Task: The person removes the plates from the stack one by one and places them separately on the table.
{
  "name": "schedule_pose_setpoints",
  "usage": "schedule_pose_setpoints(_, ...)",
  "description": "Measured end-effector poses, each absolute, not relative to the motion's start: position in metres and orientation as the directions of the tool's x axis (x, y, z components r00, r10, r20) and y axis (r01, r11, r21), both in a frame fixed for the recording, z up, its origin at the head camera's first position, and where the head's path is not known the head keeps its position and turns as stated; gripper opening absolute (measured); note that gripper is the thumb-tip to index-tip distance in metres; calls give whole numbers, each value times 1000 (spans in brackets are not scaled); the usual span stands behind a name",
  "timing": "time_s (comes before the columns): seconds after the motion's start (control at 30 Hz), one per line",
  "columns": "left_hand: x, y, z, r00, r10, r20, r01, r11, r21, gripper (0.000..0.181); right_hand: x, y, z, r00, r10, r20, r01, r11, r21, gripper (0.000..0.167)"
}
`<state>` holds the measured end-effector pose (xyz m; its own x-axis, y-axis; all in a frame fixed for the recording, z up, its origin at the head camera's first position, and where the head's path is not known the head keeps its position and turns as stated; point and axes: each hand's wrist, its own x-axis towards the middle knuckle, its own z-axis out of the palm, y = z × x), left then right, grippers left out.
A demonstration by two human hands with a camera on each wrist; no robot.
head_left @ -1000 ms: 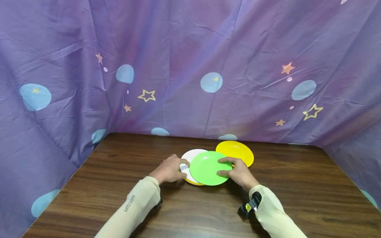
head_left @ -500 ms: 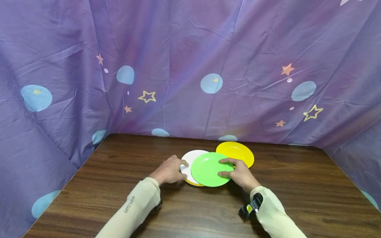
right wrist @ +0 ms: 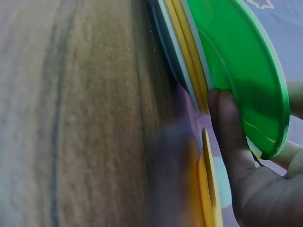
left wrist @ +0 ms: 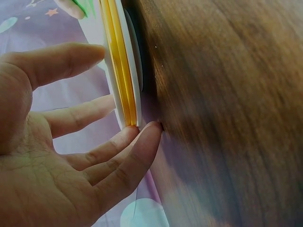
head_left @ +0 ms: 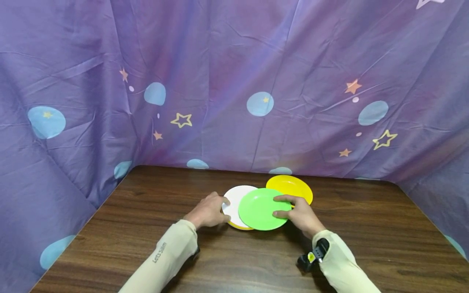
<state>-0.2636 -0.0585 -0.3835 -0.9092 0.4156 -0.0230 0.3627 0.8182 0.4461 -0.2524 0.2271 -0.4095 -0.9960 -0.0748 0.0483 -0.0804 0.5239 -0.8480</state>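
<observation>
My right hand [head_left: 303, 215] pinches the right rim of a green plate [head_left: 258, 209], its thumb under it and fingers above in the right wrist view. The green plate overlaps a white plate [head_left: 234, 199] and is tilted up off it at the right. Beneath the white plate, yellow plates [left wrist: 122, 71] and another pale plate make up a stack. At the left edge of that stack, my left hand [head_left: 209, 211] holds the rims between thumb and fingers; in the left wrist view its fingertips touch the yellow and white edges.
A yellow plate [head_left: 298, 189] lies behind and to the right of the stack; the right wrist view shows more than one yellow rim [right wrist: 208, 179] there. Everything rests on a dark wooden table [head_left: 176, 183]. A purple star-patterned curtain [head_left: 220, 81] hangs behind it.
The green plate has slid a little to the right with my right hand, baring more of the white plate. My left hand has stayed at the stack's left edge.
</observation>
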Motion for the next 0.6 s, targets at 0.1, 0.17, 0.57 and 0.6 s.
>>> schedule_pose_setpoints(0.1,-263,-59,-384,-911,412,-19,362,819,445,48,-251,231,-409,-997,-65,35,-64,506,-860,51)
schedule_pose_setpoints(0.17,-264,-59,-384,-912,410,-21,358,821,445,49,-250,233,-408,-998,-63,27,-55,490,-870,52)
schedule_pose_setpoints(0.57,-265,-58,-385,-914,406,-30,351,823,446,52,-248,251,-407,-1000,-5,3,-5,447,-895,56)
schedule_pose_setpoints(0.6,-265,-58,-385,-914,406,-29,351,823,446,52,-248,254,-407,-1000,1,3,-2,448,-894,57)
